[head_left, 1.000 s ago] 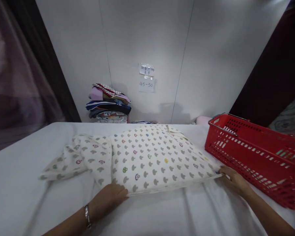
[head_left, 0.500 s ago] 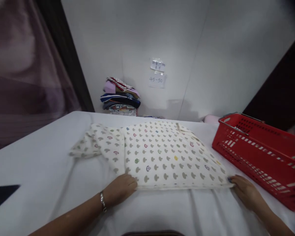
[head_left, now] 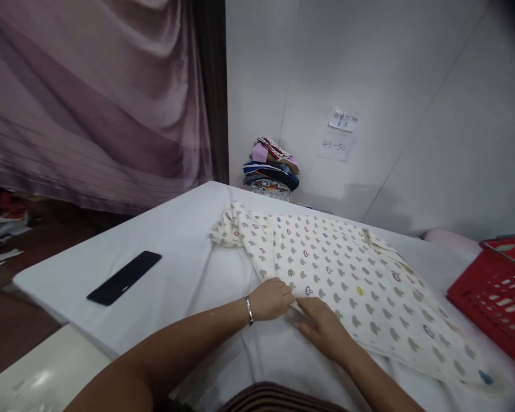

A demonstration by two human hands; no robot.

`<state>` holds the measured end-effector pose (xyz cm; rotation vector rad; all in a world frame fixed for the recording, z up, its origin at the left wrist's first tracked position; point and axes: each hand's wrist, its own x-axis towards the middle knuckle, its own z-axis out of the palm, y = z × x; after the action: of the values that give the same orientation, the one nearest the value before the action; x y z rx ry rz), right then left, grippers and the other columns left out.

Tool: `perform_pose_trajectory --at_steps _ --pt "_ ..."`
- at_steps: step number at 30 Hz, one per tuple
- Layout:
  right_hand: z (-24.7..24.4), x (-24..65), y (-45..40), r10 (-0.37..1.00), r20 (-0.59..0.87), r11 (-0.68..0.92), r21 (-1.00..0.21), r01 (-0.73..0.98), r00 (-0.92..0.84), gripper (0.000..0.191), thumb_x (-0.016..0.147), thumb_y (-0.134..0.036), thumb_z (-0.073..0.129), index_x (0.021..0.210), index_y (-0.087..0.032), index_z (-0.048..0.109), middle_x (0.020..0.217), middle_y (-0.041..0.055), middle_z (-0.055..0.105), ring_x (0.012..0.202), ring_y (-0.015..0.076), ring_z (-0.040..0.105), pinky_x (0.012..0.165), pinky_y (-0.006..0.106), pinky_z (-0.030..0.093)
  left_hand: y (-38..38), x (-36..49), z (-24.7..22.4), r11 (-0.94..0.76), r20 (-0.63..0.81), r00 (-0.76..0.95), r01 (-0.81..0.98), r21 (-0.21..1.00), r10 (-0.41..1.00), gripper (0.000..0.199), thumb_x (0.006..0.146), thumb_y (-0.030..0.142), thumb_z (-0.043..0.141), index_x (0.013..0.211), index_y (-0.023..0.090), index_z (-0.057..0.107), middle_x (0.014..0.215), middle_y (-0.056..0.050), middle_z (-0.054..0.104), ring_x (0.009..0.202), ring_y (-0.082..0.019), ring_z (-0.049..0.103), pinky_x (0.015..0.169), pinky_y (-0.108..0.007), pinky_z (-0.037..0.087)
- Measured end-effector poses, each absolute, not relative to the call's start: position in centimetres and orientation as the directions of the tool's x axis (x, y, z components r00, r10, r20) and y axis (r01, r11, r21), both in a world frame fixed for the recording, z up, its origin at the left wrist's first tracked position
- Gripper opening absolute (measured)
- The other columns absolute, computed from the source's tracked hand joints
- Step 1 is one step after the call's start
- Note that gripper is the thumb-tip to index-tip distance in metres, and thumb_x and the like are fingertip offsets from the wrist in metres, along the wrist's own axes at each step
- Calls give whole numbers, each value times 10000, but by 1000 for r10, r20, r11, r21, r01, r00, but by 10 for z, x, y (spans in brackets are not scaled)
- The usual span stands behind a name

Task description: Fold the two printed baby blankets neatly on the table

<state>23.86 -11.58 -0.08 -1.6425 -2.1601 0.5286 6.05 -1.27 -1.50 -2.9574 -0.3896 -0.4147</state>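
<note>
A cream garment [head_left: 347, 263] with a mushroom print lies spread on the white table [head_left: 171, 229], a sleeve bunched at its upper left. My left hand [head_left: 271, 298], with a silver bracelet at the wrist, is closed on the garment's near left edge. Close beside it, my right hand [head_left: 321, 326] touches the same edge with its fingers apart and its thumb lower down. The garment's near edge runs from the hands toward the lower right.
A black phone [head_left: 124, 277] lies on the table's left part. A red basket [head_left: 498, 297] is at the right. Folded clothes [head_left: 272, 171] are stacked by the wall under taped paper labels [head_left: 335, 143]. A purple curtain [head_left: 111, 103] hangs at the left.
The view has turned left, showing more of the phone and curtain. My right hand has left the garment's near right corner and come next to my left hand.
</note>
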Motion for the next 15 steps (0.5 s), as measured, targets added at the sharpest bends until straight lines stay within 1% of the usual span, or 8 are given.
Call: perform_pose_trajectory --at_steps 2,3,6,8,10,13,15 --pt "1 220 -98 974 40 213 -511 833 -224 264 800 -199 494 1031 -178 621 1013 74 644 956 207 567 856 321 425 -9 57 -9 -959 272 931 272 -77 242 146 837 298 552 777 165 549 772 -33 606 735 -162 533 676 -316 361" --pt "0 215 -93 977 26 193 -515 835 -210 239 797 -171 472 980 -184 625 972 62 646 926 196 568 834 307 422 -7 54 -6 -963 270 934 261 -69 234 168 842 318 547 772 165 552 769 -36 608 734 -163 536 680 -319 362" --pt "-6 211 -90 971 7 205 -542 815 -239 227 799 -146 437 929 -199 615 944 40 640 907 175 563 810 278 407 6 45 0 -982 258 951 186 -34 171 222 856 370 522 749 178 556 754 -35 605 720 -157 532 721 -319 365" --pt "-10 212 -93 964 16 231 -544 806 -266 205 805 -147 425 890 -199 604 912 35 632 885 169 560 788 270 403 19 39 0 -992 229 966 128 -12 122 207 832 370 556 736 187 561 752 -33 607 719 -155 529 756 -318 366" --pt "-13 211 -97 965 20 233 -528 817 -262 174 800 -147 422 820 -200 587 850 27 614 839 165 555 747 264 401 36 35 0 -995 193 976 101 10 101 181 781 354 621 715 194 570 747 -34 613 731 -164 531 775 -321 364" --pt "-16 210 -99 968 7 220 -510 831 -252 151 777 -135 429 753 -206 561 796 14 584 801 160 546 709 256 392 65 32 5 -989 145 979 140 57 147 200 691 351 712 673 196 586 722 -40 617 736 -179 532 817 -338 353" --pt "-17 210 -98 970 0 208 -516 831 -242 145 764 -130 432 738 -206 552 787 10 581 790 158 546 697 254 386 84 30 17 -982 115 977 173 80 181 241 646 371 747 635 193 585 697 -43 613 727 -183 527 874 -361 328"
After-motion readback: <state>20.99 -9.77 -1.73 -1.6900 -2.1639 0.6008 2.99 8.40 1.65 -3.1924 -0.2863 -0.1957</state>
